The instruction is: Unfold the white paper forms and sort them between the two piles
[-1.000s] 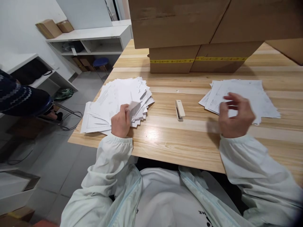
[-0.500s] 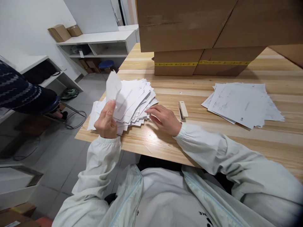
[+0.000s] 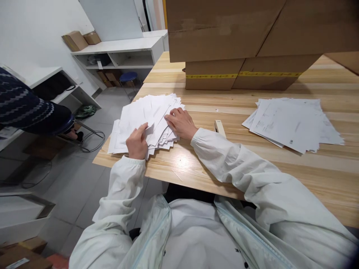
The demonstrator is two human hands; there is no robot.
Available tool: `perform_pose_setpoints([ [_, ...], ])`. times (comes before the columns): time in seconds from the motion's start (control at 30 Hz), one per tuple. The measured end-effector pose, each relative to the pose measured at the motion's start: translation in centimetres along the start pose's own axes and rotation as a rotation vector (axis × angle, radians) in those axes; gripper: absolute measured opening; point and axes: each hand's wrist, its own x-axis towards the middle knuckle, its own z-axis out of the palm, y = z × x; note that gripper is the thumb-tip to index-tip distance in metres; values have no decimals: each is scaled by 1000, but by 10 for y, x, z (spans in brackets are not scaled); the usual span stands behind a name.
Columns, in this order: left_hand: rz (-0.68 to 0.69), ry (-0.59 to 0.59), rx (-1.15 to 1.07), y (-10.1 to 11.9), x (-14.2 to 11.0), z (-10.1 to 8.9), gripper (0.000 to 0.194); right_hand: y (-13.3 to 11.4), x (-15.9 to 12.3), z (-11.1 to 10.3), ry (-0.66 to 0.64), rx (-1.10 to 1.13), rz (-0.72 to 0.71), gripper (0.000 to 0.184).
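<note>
A loose, fanned pile of printed white paper sheets (image 3: 140, 108) lies at the left end of the wooden table. My left hand (image 3: 137, 142) is at the pile's near side, its thumb and fingers closed on the edge of a sheet that lies low over the pile. At the pile's right side is my right hand (image 3: 181, 123), fingers bent and fingertips pinched at a paper edge. A cream stapler (image 3: 219, 127) lies to the right of it, partly hidden by my right sleeve.
A second stack of printed sheets (image 3: 288, 123) lies at the right of the table (image 3: 207, 164). Large cardboard boxes (image 3: 224, 33) stand stacked at the back. A seated person (image 3: 25, 104) is at the far left, near white shelves (image 3: 117, 46) and a blue stool (image 3: 128, 77).
My left hand has lowered the raised sheet onto the pile. My right hand has moved forward and left from the table onto the pile's right edge, its fingers now closed.
</note>
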Motion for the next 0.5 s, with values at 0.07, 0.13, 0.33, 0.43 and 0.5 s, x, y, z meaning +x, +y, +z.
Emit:
perform_pose_setpoints([
  [0.07, -79, -37, -39, -1, -5, 1, 37, 0, 1, -2, -21, -11, -2, 39],
  [0.13, -129, -19, -82, -1, -6, -1, 35, -1, 3, -3, -31, 0, -2, 40],
  [0.33, -241, 0, -291, -8, -7, -3, 34, -11, 18, -5, 6, 207, 91, 40],
  [0.43, -222, -13, -372, -7, -13, -1, 32, -22, 29, -4, 14, 374, 225, 49],
  [0.5, -169, -37, -389, 1, -20, 0, 31, -27, 36, -2, 17, 487, 308, 49],
])
